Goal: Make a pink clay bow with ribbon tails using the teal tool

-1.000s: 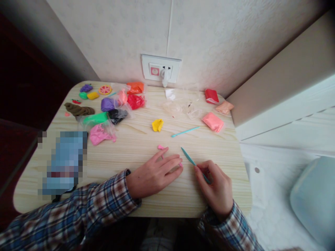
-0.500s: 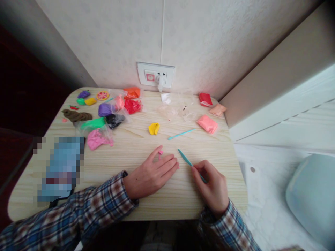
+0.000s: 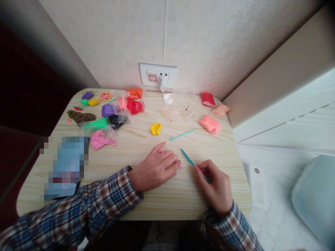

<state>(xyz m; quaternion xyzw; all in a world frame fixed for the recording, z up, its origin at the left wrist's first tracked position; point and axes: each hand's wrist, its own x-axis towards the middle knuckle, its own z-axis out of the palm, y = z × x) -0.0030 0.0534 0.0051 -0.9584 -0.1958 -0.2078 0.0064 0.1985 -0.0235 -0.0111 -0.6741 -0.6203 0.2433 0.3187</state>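
Note:
My left hand (image 3: 155,169) lies palm down low over the table, open, its fingers bent a little and the index finger stretched apart. Bits of pink clay (image 3: 160,151) show between its fingers and just past its fingertips; the rest is hidden under the hand. Between the thumb and fingers of my right hand (image 3: 217,186) is a teal plastic clay knife (image 3: 187,157), its blade pointing up and to the left. Beyond the hands lie a thin turquoise modelling stick (image 3: 184,134) and a folded lump of yellow clay (image 3: 156,129).
Bags of coloured clay, such as the pink bag (image 3: 101,139) and green bag (image 3: 96,123), cluster at left. Small clay fruit and brown clay (image 3: 81,116) lie behind. A blurred-out tablet-like device (image 3: 66,164) is near my left arm. Salmon clay (image 3: 210,124) sits right; a socket (image 3: 158,75) is on the wall.
My left hand's fingers have bent and shifted, and a pink bit now shows by its fingertips. My right hand still holds the knife. The whole view has shifted slightly.

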